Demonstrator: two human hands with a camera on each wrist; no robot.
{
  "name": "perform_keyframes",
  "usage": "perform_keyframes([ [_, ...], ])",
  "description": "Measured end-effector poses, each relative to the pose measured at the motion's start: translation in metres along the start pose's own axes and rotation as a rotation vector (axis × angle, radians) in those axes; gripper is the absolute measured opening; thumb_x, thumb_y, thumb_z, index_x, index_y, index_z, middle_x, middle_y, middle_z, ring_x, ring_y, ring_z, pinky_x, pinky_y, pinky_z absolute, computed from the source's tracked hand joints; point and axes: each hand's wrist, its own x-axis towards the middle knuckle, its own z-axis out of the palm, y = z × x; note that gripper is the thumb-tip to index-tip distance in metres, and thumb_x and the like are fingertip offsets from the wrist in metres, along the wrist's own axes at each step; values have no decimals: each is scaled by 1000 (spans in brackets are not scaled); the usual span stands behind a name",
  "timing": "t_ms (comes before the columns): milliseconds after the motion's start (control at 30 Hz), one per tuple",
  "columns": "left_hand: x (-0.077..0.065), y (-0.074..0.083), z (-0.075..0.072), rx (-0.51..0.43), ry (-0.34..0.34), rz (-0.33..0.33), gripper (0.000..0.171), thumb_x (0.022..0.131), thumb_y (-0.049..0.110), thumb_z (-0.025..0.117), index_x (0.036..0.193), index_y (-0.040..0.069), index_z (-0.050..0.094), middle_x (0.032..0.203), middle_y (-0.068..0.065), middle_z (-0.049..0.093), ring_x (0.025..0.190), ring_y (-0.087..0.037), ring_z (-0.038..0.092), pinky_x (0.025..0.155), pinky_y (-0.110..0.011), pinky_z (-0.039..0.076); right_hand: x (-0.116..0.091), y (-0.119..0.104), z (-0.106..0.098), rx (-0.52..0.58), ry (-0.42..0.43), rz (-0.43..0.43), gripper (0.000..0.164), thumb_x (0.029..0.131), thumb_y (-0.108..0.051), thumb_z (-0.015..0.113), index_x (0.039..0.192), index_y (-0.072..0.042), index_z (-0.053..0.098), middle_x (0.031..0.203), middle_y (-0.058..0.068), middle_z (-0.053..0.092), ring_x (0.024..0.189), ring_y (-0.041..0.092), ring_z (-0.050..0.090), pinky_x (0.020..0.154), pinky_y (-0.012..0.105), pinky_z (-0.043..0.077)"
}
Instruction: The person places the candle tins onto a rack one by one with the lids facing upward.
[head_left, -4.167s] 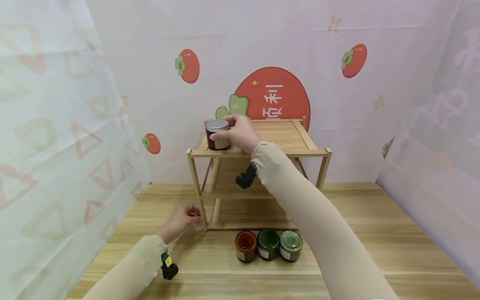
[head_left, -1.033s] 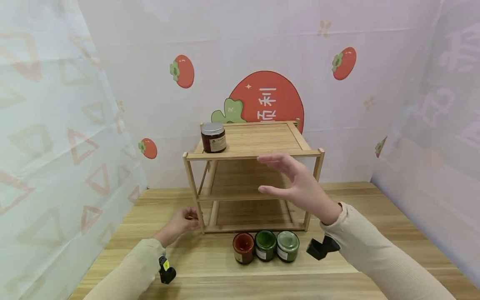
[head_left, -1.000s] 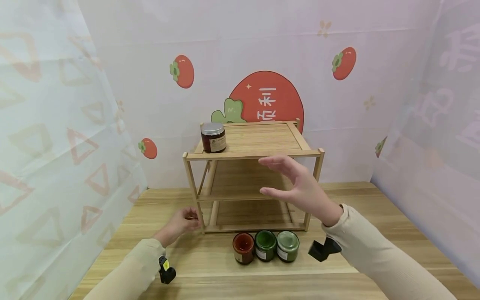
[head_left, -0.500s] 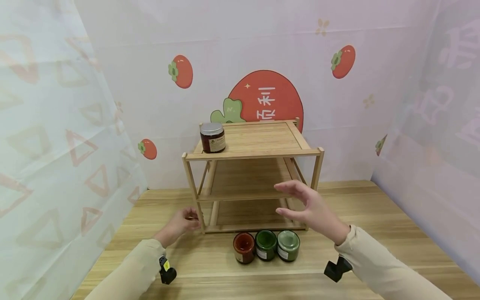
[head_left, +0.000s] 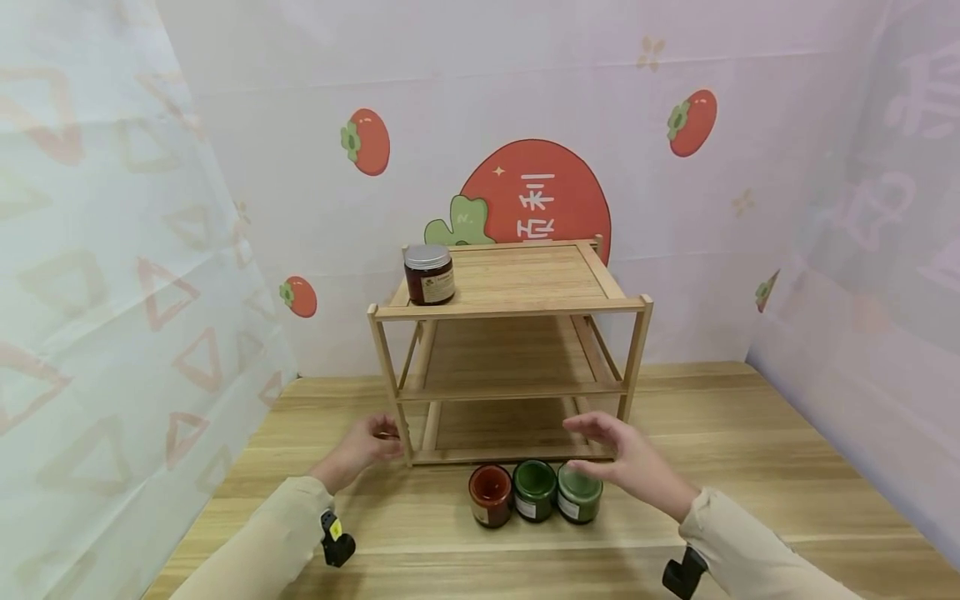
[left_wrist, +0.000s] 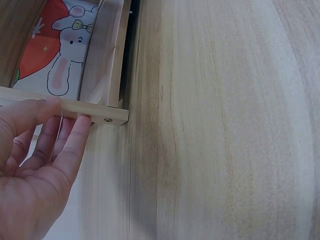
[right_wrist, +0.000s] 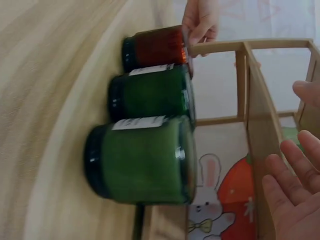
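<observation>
My left hand pinches the front left leg of a wooden shelf rack near the bottom. In the left wrist view, thumb and fingertips meet on either side of that wooden leg. My right hand, fingers spread and holding nothing, hovers beside and above a light green glass jar. Left of it stand a dark green glass jar and a red glass jar, lined up in front of the rack. A dark brown jar with a silver lid sits on the top shelf's front left corner.
The rack has three levels, with its lower front rail just behind the jars. A wood-grain table lies underneath. Printed cloth walls enclose the back and sides.
Earlier my right hand held the brown jar at the top shelf; it has let go, leaving it there, and come down and right to the light green jar. My left hand stays at the leg.
</observation>
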Motion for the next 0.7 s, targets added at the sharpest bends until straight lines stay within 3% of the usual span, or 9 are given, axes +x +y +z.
perform_keyframes([
  [200,1,-1,-1,-4,-1,3,31,87,-6,62,115,-12,49,105,-15,58,88,-16,62,82,-34,58,-8,14,0,0,-39,89,61,77,-24,80,127,-2,55,131,19,57,123,44,51,104,54,40],
  [700,-1,2,2,-12,0,0,32,88,-7,61,116,-12,48,107,-17,58,89,-16,62,85,-37,57,-17,52,9,-25,-103,110,83,70,-31,84,135,5,45,136,22,52,122,39,52,103,52,42],
])
